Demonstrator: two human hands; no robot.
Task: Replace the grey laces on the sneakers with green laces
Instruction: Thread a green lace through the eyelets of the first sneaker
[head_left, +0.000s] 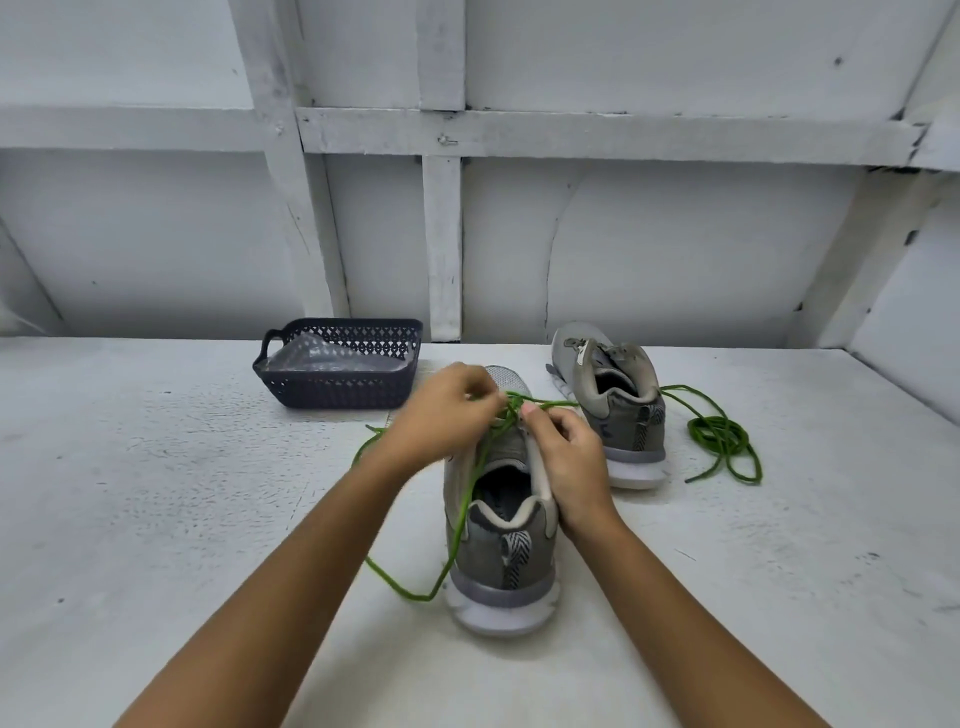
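Presently you appear roughly midway: at frame centre your left hand (447, 410) and right hand (569, 457) both pinch the green lace (462, 514) over the near sneaker (501, 551), whereas the far sneaker (608, 395), right of centre, shows no lace, a coiled green lace (722, 436) beside it.

- Illumination even, diffuse, moderately bright; source outside view.
- Shadows soft and faint, close beneath the near sneaker (501, 561) on the desk (156, 493).
- Left hand (447, 410) motion-blurred; remainder sharp.
- Wall beams (571, 132) bow toward edges: wide-angle distortion.
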